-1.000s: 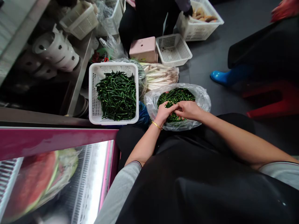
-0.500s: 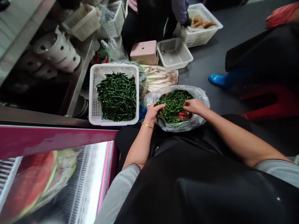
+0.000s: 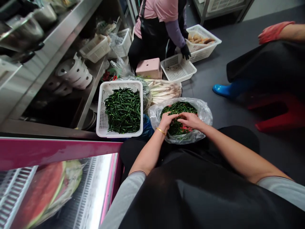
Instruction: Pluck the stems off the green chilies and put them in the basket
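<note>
A clear plastic bag (image 3: 206, 115) with its mouth spread wide holds green stems and pieces (image 3: 182, 106), with some red among them. Over it my left hand (image 3: 167, 121), a gold bangle at the wrist, and my right hand (image 3: 190, 120) meet near the middle. The fingers of both are closed in pinches; what lies between them is too small to make out. To the left, a white perforated basket (image 3: 101, 109) is heaped with long dark green chillies (image 3: 124, 109).
Scallions (image 3: 164, 90), a pink stool (image 3: 149, 68) and a white basket (image 3: 178, 71) lie ahead. A person in black gloves (image 3: 185, 52) is beyond. Another's blue boot (image 3: 222, 90) is at right. A steel shelf (image 3: 45, 41) and glass-topped cabinet (image 3: 59, 144) stand left.
My hands have come together over the bag; they were apart at its two sides. The view has tilted upward. The person ahead has moved a gloved hand to the white basket.
</note>
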`<state>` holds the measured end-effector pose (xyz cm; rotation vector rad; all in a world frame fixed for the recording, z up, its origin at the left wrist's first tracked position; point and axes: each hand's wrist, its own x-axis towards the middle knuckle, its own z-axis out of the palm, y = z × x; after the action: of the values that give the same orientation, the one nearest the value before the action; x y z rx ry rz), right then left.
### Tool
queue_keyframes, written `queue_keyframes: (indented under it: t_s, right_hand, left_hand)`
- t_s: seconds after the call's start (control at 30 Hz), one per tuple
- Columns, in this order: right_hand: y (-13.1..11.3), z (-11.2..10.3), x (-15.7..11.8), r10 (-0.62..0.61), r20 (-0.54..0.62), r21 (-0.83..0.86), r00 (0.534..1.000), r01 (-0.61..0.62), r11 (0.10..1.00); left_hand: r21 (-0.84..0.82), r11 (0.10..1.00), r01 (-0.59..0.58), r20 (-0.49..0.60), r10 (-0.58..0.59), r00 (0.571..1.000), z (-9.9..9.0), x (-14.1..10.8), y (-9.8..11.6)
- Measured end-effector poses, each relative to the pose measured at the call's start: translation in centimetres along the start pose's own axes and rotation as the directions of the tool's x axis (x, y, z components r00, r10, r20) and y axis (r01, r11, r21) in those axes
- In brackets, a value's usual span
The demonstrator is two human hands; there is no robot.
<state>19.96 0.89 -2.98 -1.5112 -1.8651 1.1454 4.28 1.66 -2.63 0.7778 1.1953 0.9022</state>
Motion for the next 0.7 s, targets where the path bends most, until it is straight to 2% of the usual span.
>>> queue_keyframes:
  t_s: [0.07,0.13,0.23,0.3,0.37,0.43,0.5,0.53,0.6,0.67,0.7]
  right_hand:
    - [-0.2,-1.4,0.7,0.024,0.021,0.017,0.999,-0.024,1.000]
    - [-0.6,-2.4,1.1,0.040,0.087,0.115,0.995,-0.050,0.992]
    - [-1.7,-2.6,0.9,-0.066,0.145,0.222,0.987,0.032,0.975]
    - [-2.8,-2.3,0.4,-0.115,0.138,0.211,0.984,0.085,0.974]
    - [-3.8,-2.1,0.0,-0.139,0.084,0.102,0.987,0.130,0.986]
    - [-4.5,-2.2,-0.2,-0.148,-0.051,-0.102,0.988,0.143,0.985]
    - [-4.4,-2.1,-0.4,-0.141,-0.180,-0.332,0.973,0.075,0.940]
    - [-4.3,-1.9,-0.6,-0.120,-0.193,-0.439,0.974,0.023,0.898]
    - [-3.8,-0.7,-1.3,-0.042,-0.114,-0.619,0.993,-0.038,0.784]
    - [-3.6,1.7,-2.4,0.033,0.053,-0.732,0.998,0.016,0.681]
    - [-3.7,3.3,-2.9,0.017,0.131,-0.747,0.991,0.087,0.659]
  left_hand:
    - [0.101,0.995,0.013,0.110,-0.024,0.994,-0.7,0.0,0.6]
    - [0.140,0.990,0.007,0.213,-0.037,0.976,-1.4,-0.4,1.2]
    - [0.091,0.996,0.016,0.280,-0.041,0.959,-1.8,-1.3,1.9]
    - [0.057,0.997,0.047,0.303,-0.062,0.951,-1.8,-1.9,2.2]
    - [0.013,0.997,0.080,0.311,-0.080,0.947,-1.7,-2.7,2.1]
    - [-0.048,0.991,0.122,0.293,-0.103,0.950,-1.6,-3.6,1.9]
    - [-0.114,0.980,0.162,0.251,-0.129,0.959,-1.9,-4.6,1.8]
    - [-0.148,0.974,0.172,0.221,-0.136,0.966,-2.4,-5.0,1.9]
    - [-0.231,0.961,0.154,0.140,-0.124,0.982,-3.8,-5.9,2.2]
    - [-0.326,0.939,0.112,0.054,-0.100,0.994,-5.7,-6.8,2.6]
    - [-0.365,0.927,0.092,0.016,-0.093,0.996,-6.6,-7.2,2.6]
